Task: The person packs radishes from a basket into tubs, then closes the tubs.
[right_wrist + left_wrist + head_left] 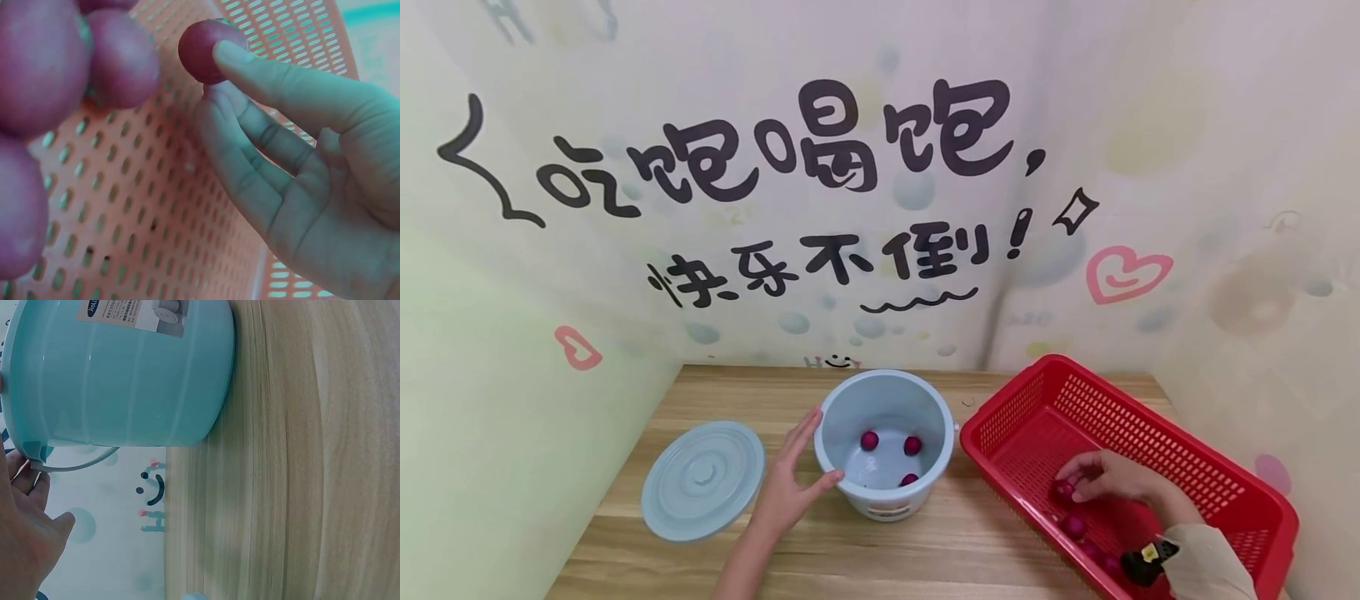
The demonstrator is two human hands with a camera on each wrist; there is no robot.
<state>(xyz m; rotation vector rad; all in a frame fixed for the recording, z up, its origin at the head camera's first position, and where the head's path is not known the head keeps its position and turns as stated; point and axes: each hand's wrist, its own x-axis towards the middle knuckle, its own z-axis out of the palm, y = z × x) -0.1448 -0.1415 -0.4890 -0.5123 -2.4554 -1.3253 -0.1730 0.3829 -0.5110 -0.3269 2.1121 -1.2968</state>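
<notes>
A light blue bucket [886,506] stands upright on the table, with several small red radishes [869,440] at its bottom. My left hand [786,492] touches its left side with spread fingers, the thumb tip at the near rim; in the left wrist view, fingertips rest by the handle joint. Inside a red perforated basket [1000,492], my right hand [1108,477] pinches one radish [203,53] between thumb and fingertips. More radishes [122,59] lie in the basket close to that hand, some partly hidden by the wrist device in the head view.
A round blue lid [703,479] lies flat on the wooden table [925,558], left of the bucket. The basket stands to the right, angled, its near end cut off by the view. A wall with black writing [838,137] closes off the back.
</notes>
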